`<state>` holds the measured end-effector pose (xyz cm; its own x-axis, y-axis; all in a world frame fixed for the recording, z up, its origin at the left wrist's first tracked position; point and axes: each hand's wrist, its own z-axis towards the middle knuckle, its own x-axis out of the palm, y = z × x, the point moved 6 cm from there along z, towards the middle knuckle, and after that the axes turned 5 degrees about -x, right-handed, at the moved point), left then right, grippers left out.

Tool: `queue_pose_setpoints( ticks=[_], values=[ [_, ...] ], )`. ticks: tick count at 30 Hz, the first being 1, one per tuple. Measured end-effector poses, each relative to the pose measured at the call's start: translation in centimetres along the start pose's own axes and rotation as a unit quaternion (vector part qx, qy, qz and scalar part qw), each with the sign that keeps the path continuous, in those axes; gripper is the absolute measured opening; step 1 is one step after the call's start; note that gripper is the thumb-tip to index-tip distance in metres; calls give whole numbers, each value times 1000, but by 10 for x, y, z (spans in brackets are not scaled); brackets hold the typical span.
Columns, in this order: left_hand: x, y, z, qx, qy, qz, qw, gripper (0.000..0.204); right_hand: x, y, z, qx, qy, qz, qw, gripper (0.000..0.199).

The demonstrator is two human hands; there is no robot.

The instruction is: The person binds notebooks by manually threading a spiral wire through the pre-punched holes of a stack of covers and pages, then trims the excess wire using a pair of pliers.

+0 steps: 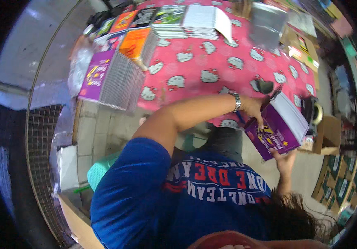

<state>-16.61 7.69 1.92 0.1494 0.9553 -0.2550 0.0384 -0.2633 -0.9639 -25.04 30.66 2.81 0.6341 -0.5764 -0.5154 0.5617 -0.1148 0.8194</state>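
Over the right front edge of the table I hold a tilted bundle of purple notebooks, its white page edges facing up and to the right. My left hand, with a metal watch on the wrist, grips the bundle's upper left side, thumb on the purple cover. From below, my right hand grasps the lower edge, its thumb on the cover and its other fingers partly hidden. At the table's left edge stands a tall stack of similar purple notebooks.
A pink patterned cloth covers the table. Orange notebooks, green ones and a white stack line the far left. Clear plastic lies at the far right. A tape roll and an open cardboard box are at the right.
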Motion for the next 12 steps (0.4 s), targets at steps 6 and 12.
queue_pose_setpoints(
  ticks=[6,12],
  values=[
    [-103,-75,-206,-151,-213,-48,964,78,121,145,79,80,154,270,947,68],
    [-180,-177,-452,-221,-487,-129,835,64,307,344,141,96,362,456,807,102]
  ],
)
